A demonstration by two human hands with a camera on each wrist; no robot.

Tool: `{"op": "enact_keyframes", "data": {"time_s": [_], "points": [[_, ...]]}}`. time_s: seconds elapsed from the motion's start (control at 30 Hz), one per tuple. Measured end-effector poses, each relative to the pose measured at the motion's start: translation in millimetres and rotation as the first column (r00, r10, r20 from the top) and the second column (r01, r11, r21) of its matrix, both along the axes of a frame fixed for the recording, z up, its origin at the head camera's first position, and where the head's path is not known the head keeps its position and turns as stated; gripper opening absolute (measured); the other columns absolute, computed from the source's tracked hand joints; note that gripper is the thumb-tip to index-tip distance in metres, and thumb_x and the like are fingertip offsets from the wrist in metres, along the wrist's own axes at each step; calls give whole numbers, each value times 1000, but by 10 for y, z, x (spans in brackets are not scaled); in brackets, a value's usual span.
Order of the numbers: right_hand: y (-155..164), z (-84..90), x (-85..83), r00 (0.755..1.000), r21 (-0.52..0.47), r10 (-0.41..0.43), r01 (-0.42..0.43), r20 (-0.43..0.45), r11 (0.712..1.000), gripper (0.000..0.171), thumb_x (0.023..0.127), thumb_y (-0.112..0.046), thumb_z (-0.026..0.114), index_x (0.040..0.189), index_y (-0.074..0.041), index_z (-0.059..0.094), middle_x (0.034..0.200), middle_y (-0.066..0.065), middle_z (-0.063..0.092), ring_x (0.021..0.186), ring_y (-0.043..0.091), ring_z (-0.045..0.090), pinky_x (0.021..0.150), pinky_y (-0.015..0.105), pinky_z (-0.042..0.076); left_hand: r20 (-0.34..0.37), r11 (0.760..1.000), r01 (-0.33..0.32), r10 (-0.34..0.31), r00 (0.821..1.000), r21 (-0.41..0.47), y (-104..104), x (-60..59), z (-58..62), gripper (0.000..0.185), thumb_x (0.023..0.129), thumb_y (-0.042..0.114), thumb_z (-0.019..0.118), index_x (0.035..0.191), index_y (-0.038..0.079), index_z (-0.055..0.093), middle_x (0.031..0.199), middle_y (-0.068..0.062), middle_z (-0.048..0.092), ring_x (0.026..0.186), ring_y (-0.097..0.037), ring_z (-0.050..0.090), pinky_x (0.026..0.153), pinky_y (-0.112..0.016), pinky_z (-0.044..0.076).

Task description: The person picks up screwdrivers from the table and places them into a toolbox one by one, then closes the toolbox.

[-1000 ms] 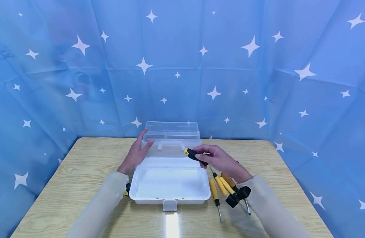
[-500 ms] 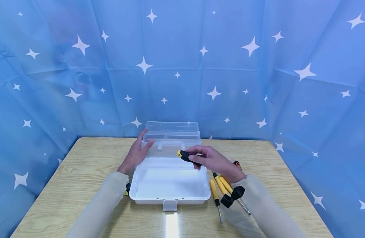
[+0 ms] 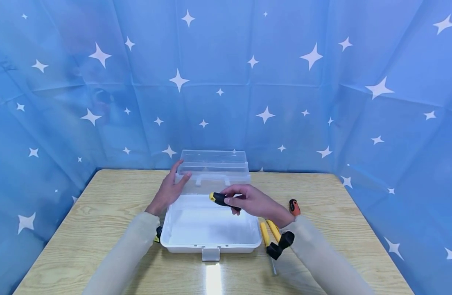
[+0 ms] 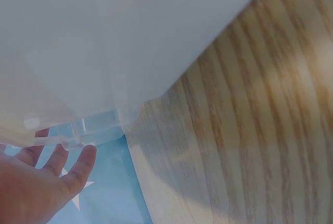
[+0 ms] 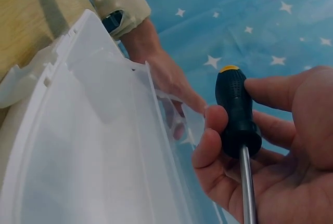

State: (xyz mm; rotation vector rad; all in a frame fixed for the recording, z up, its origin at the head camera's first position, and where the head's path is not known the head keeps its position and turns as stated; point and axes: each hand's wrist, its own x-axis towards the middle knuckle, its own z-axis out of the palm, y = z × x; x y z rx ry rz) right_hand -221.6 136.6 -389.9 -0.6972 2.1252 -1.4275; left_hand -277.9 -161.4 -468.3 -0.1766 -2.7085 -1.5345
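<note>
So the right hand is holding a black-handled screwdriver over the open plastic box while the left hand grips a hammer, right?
Not quite. The left hand holds no hammer; in the head view it rests open against the lid of the plastic box. The right hand does hold the black-handled screwdriver over the open box.

Bright, even light from above puts a white glare streak on the wooden table [image 3: 213, 278] in the sharp head view, whose edges bow outward, while the left wrist view is soft and washed out against the plastic box [image 4: 104, 42].
</note>
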Motion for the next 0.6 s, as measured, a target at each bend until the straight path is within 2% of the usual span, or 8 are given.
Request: {"op": "enact_keyframes", "data": {"time_s": [0.27, 0.37, 0.6], "points": [[-95, -2, 25, 999, 3, 31, -31, 8, 999, 29, 102, -18, 57, 129, -10, 63, 110, 12, 60, 74, 26, 61, 73, 47, 54, 13, 1000, -6, 6, 1000, -3, 2, -4, 6, 81, 93, 73, 42, 159, 36, 12, 166, -7, 14, 150, -38, 18, 114, -67, 23], [-138, -21, 31, 999, 8, 43, -43, -4, 999, 28, 101, -17, 58, 128, -10, 63, 107, 11, 61, 74, 29, 61, 72, 45, 54, 12, 1000, -6, 6, 1000, -3, 5, -3, 1, 80, 93, 72, 42, 159, 36, 12, 166, -7, 15, 150, -38, 18, 114, -67, 23], [-244, -77, 45, 997, 25, 74, -74, -9, 997, 27, 101, -15, 58, 127, -11, 64, 104, 9, 62, 71, 21, 61, 73, 42, 54, 15, 1000, -10, 10, 1000, -6, 18, 10, 0, 79, 94, 71, 43, 158, 37, 12, 166, -6, 15, 150, -39, 18, 113, -68, 23]]}}
